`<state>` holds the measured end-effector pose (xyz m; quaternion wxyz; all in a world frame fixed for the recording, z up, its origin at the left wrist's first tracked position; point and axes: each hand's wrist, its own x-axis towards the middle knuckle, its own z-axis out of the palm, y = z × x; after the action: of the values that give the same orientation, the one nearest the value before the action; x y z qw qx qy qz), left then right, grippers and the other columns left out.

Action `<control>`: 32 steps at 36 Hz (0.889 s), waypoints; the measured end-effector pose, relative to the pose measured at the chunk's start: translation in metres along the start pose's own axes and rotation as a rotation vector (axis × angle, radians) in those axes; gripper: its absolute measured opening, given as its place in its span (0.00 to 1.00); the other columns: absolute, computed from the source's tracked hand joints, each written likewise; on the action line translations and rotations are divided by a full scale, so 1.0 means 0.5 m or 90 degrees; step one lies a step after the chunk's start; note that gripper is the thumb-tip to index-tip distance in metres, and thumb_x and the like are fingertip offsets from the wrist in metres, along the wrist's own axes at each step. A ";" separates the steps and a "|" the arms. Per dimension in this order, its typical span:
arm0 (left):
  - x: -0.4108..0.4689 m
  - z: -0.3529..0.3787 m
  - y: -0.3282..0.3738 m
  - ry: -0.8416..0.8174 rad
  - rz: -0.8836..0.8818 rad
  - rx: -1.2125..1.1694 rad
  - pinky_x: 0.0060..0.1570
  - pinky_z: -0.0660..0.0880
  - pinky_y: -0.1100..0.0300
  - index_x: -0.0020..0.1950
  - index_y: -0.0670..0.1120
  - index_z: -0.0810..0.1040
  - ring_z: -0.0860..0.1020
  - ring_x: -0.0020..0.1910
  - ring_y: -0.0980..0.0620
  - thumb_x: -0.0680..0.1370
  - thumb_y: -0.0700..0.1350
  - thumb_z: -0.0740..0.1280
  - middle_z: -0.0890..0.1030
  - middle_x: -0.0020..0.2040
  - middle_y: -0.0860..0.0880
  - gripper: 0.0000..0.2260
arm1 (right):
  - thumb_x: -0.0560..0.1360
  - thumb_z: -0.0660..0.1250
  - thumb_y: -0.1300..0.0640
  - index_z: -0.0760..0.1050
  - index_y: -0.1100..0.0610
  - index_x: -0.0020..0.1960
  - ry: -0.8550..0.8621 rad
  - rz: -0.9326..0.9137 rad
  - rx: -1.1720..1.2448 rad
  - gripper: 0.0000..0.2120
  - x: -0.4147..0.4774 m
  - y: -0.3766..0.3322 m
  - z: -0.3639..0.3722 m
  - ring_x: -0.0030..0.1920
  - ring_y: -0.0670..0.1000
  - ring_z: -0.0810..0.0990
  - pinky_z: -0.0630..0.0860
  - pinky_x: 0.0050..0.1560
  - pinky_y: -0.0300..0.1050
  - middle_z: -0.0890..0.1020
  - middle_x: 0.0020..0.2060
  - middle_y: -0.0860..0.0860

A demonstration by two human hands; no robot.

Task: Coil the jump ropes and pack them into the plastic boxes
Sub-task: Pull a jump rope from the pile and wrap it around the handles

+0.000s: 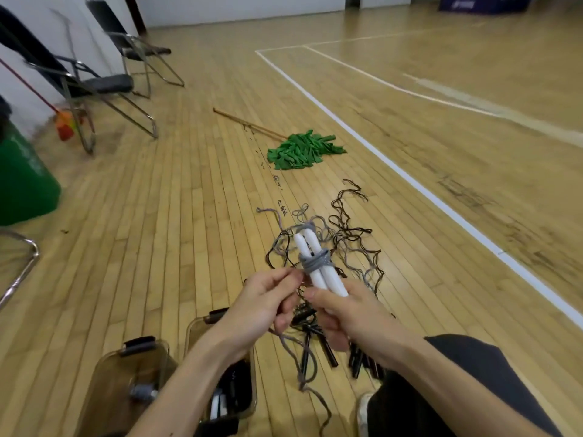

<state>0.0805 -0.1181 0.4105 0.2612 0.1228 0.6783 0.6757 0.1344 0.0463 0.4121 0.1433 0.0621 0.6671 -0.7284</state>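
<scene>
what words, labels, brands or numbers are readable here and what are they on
No text reads clearly.
Dark blue board by the far wall: white lettering, too blurred to read.
Green bin: faint pale print, too blurred to read.
White handles and grey rope wrapped round them: no print visible.
Plastic boxes: no label visible.

Soft, even indoor light on the wooden floor (176, 234), a pale sheen far off; shadows faint; edges bend with the wide lens; chairs (104, 83) and plastic boxes (104, 389) look blurred.
</scene>
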 end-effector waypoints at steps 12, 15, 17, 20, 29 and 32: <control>-0.008 -0.007 -0.023 -0.001 -0.001 0.332 0.33 0.77 0.56 0.55 0.56 0.78 0.78 0.28 0.53 0.83 0.48 0.62 0.74 0.28 0.53 0.06 | 0.81 0.67 0.56 0.70 0.61 0.43 0.093 0.021 -0.031 0.12 0.025 0.023 -0.005 0.22 0.52 0.65 0.63 0.24 0.43 0.69 0.27 0.54; -0.013 -0.008 -0.021 -0.013 -0.004 0.403 0.35 0.79 0.54 0.55 0.55 0.78 0.80 0.28 0.52 0.83 0.50 0.62 0.75 0.28 0.53 0.06 | 0.81 0.67 0.57 0.72 0.61 0.43 0.112 0.041 -0.041 0.11 0.026 0.029 -0.004 0.22 0.51 0.66 0.64 0.24 0.43 0.70 0.27 0.54; -0.015 -0.007 -0.013 -0.045 -0.031 0.370 0.29 0.77 0.57 0.57 0.52 0.79 0.80 0.27 0.51 0.84 0.49 0.62 0.75 0.29 0.52 0.07 | 0.81 0.67 0.58 0.73 0.61 0.44 0.127 0.052 -0.043 0.09 0.026 0.033 -0.004 0.22 0.50 0.67 0.65 0.23 0.41 0.71 0.27 0.53; -0.019 -0.011 -0.005 -0.096 -0.095 0.294 0.25 0.72 0.60 0.62 0.51 0.78 0.78 0.25 0.50 0.84 0.50 0.61 0.74 0.27 0.51 0.10 | 0.80 0.67 0.58 0.73 0.62 0.43 0.172 0.062 -0.046 0.09 0.030 0.038 -0.008 0.21 0.50 0.68 0.66 0.23 0.41 0.72 0.26 0.52; -0.036 -0.013 -0.002 -0.036 0.076 0.620 0.34 0.67 0.57 0.47 0.55 0.80 0.69 0.30 0.57 0.81 0.61 0.60 0.76 0.33 0.51 0.14 | 0.79 0.68 0.58 0.71 0.61 0.48 0.189 0.156 -0.061 0.08 0.037 0.051 -0.041 0.23 0.48 0.66 0.64 0.23 0.40 0.71 0.27 0.50; -0.041 -0.012 0.006 -0.032 0.109 0.683 0.33 0.65 0.58 0.48 0.54 0.80 0.70 0.31 0.56 0.81 0.62 0.62 0.75 0.32 0.53 0.14 | 0.80 0.68 0.58 0.73 0.61 0.46 0.131 0.179 -0.124 0.08 0.029 0.055 -0.042 0.23 0.47 0.67 0.65 0.23 0.39 0.72 0.27 0.50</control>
<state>0.0941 -0.1337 0.4170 0.1222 0.3098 0.9090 0.2506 0.1263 0.0635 0.3796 0.1803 0.2145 0.7301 -0.6232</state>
